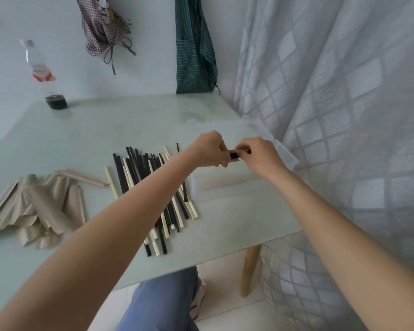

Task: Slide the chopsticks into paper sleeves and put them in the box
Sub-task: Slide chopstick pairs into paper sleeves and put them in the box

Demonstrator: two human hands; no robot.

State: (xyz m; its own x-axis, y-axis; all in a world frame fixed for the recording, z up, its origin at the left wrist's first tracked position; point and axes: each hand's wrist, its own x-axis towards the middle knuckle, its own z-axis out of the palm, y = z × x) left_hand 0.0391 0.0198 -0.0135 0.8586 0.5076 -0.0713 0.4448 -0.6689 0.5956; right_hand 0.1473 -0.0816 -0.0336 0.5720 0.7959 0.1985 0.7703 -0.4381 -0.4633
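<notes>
Sleeves: tan paper, crumpled heap on worktop, left of the chopsticks. Chopsticks: black and cream sticks, loose overlapping pile, mid-worktop. Left hand: right of the pile, raised, fingers pinching a sleeve end with black sticks. Right hand: meets the left, fingers curled on the same sticks. Box: clear plastic, open, under both hands.
</notes>
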